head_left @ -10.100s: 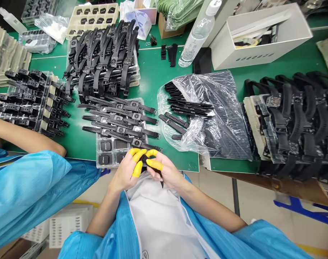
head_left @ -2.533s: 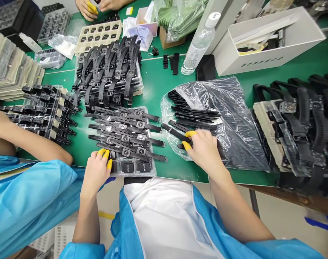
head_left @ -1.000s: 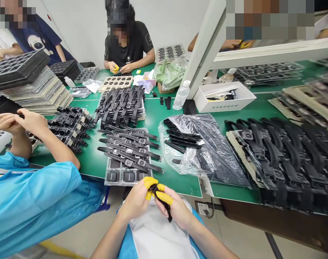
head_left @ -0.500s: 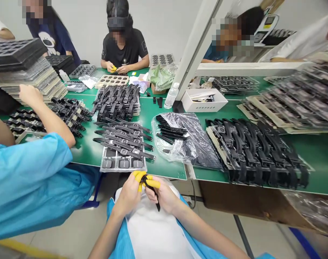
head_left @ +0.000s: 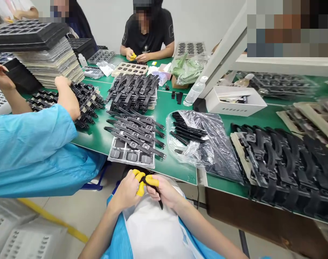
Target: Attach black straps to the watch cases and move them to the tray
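In front of my lap, close to the table's edge, a black watch strap is held between both hands. My left hand, with yellow finger cots, pinches its upper end; whether a watch case sits there is hidden by the fingers. My right hand, also in yellow finger cots, grips the strap farther along, and its loose end hangs down below the palm. Just beyond the hands, a clear tray holds square black watch cases in its front row, and strapped watches lie across its rear part.
A plastic bag with loose black straps lies right of the tray. Strapped watches fill the right side. A bottle and white box stand behind. A blue-sleeved co-worker reaches in at left; another person sits opposite.
The view has turned left, so the table's things appear shifted to the right. My hands keep hold of the strap with only slight finger movement. The co-worker's raised hand at left has lowered.
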Demonstrator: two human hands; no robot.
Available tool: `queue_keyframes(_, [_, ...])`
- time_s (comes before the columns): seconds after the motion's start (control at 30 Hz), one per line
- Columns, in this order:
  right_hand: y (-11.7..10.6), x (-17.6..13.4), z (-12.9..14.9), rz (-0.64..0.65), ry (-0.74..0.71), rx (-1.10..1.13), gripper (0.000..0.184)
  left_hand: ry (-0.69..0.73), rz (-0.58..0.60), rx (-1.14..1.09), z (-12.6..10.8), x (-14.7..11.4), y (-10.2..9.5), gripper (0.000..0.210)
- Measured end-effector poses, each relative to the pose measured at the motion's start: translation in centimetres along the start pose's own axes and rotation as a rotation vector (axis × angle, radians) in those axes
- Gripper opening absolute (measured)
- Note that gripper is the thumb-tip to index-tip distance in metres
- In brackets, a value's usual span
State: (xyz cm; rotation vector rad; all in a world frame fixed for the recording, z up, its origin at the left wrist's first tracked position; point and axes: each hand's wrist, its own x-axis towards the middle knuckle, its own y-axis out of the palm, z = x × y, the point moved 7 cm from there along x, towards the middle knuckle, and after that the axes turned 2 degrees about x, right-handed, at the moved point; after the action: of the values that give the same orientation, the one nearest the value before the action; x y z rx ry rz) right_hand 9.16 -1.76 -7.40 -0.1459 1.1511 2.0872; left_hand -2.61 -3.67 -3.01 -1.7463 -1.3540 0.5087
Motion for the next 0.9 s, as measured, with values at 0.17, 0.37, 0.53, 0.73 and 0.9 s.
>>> queue_keyframes(0.17, [-0.6,-0.2,-0.8,-0.043,-0.078,0.000,0.042,0.043,0.059,-0.122,0.0,0.4,0.2,0.038])
queue_keyframes(0.37, [-1.1,-0.4,-0.6,-0.090,-0.154,-0.026,0.044,-0.030,0.020,-0.312,0.5,0.8,0.2,0.039])
queue_keyframes(0.53, [-1.1,-0.6,0.9,-0.093,-0.268,-0.132,0.045,-0.195,-0.229,-0.514,1.6,0.9,0.4,0.020])
queue_keyframes(0.73, [-0.9,-0.3,-0.8,0.008,-0.109,-0.156,0.052,-0.325,-0.474,-0.955,2.5,0.9,1.1,0.032])
queue_keyframes(0.9, [-1.8,-0.5,-1.5,0.015,-0.047,-0.255,0.053,-0.497,-0.746,-1.052,5.1,0.7,-1.9,0.044])
